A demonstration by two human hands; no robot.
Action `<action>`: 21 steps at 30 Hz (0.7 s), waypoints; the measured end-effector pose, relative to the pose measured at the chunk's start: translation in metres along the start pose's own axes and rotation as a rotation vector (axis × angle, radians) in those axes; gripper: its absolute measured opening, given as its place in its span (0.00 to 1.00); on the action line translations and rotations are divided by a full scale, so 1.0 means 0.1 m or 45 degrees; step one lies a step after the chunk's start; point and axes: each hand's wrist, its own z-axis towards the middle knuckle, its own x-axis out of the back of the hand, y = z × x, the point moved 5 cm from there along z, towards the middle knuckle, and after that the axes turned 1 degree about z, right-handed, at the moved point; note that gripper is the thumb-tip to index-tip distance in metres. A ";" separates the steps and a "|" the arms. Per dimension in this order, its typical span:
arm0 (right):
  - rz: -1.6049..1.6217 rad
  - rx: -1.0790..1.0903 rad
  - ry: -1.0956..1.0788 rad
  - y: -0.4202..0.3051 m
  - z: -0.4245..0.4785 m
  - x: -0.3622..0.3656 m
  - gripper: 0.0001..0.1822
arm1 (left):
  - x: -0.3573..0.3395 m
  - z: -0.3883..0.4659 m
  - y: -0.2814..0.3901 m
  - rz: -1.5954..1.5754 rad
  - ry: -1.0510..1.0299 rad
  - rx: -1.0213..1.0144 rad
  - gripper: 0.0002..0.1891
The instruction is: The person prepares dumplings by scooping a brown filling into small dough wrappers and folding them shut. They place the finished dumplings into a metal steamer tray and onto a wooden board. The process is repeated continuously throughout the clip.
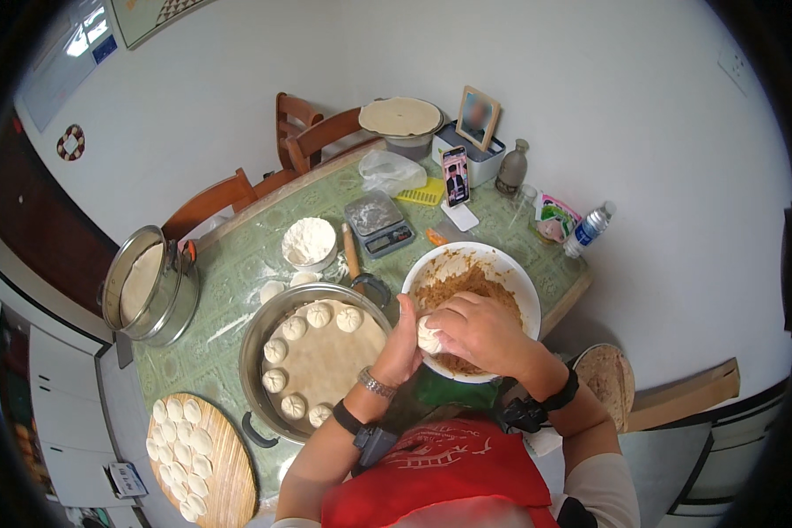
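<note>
Over the near left part of a white bowl of brown filling (528, 290), both hands meet around one pleated dough bun (429, 335). My left hand (401, 350) cups the bun from the left, thumb raised. My right hand (478, 330) has its fingers on the bun's pleated side; its fingertips are partly hidden. To the left, a metal steamer tier (245, 356) with a pale liner bears several pleated buns (319, 315) along its edge. Several small dough pieces (183, 432) lie on a round wooden board (228, 468) at the lower left.
Beyond the steamer are a bowl of flour (309, 243), a rolling pin (350, 254) and a digital kitchen scale (378, 224). A phone (455, 177) stands upright near a glass bottle (513, 168) and a plastic water bottle (590, 230). Another steamer (152, 290) sits at the table's left.
</note>
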 end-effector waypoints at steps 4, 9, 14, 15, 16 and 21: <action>0.022 -0.012 0.119 -0.02 0.02 0.04 0.12 | 0.06 0.03 0.00 0.207 0.072 -0.547 0.41; 0.105 0.120 -0.042 -0.06 0.05 0.02 0.12 | 0.18 0.02 0.03 0.323 -0.164 -0.140 0.41; 0.060 0.018 0.015 -0.04 0.06 -0.06 0.10 | 0.12 -0.01 0.02 0.216 0.021 -0.187 0.38; 0.058 0.001 0.040 -0.03 0.07 -0.06 0.10 | 0.13 0.02 -0.02 0.121 0.063 -0.205 0.38; 0.050 -0.006 0.065 -0.04 0.08 -0.06 0.10 | 0.15 0.04 -0.04 0.025 0.103 -0.222 0.37; -0.021 -0.092 0.127 0.00 0.10 -0.09 0.08 | 0.21 0.02 0.07 0.135 0.194 -0.284 0.31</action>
